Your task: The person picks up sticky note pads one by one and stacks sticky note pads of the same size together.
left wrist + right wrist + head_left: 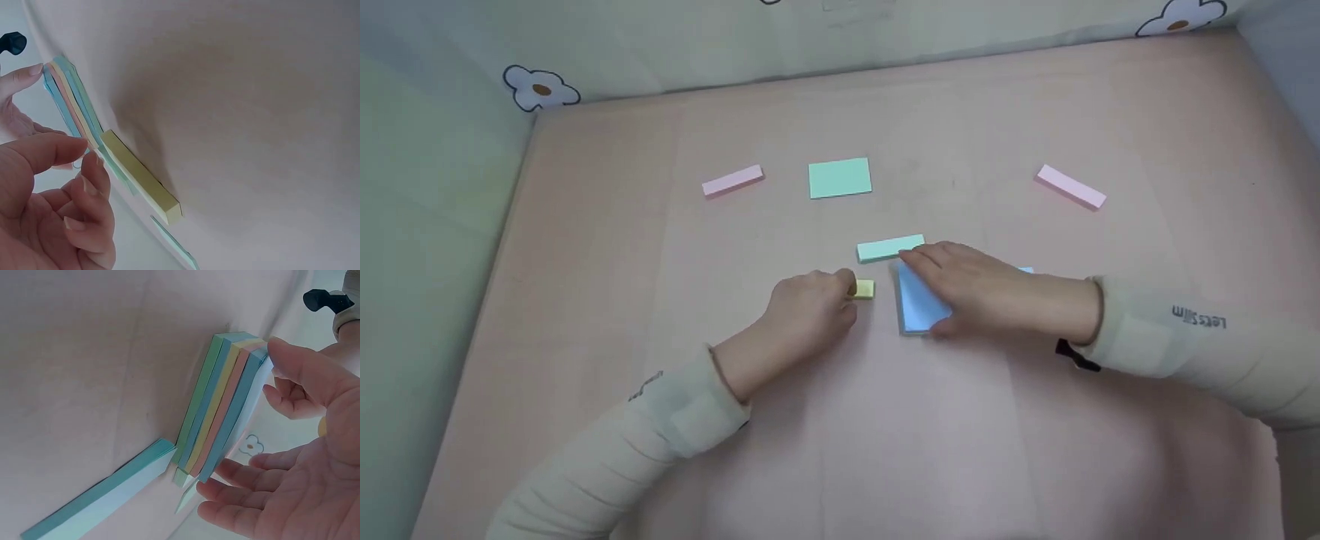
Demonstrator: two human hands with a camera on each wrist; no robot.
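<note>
A stack of sticky note pads [222,405], with green, blue, yellow, pink and blue layers, lies in front of me, blue on top. My right hand [979,289] spans this stack, gripping it with the thumb at one edge and the fingertips at the opposite edge. To its left, a narrow yellow sticky note strip [143,177] lies on the table. My left hand [810,304] hovers over that strip with loosely curled fingers, thumb and index tips close together and nothing visible between them. A narrow mint green strip [890,248] lies just beyond, right at my right fingertips.
Farther back on the table [780,450] lies a light green rectangular pad [840,178]. One pink strip [733,181] is to its left, and another pink strip [1071,187] is at the far right. A fabric wall [810,45] with flower prints borders the back.
</note>
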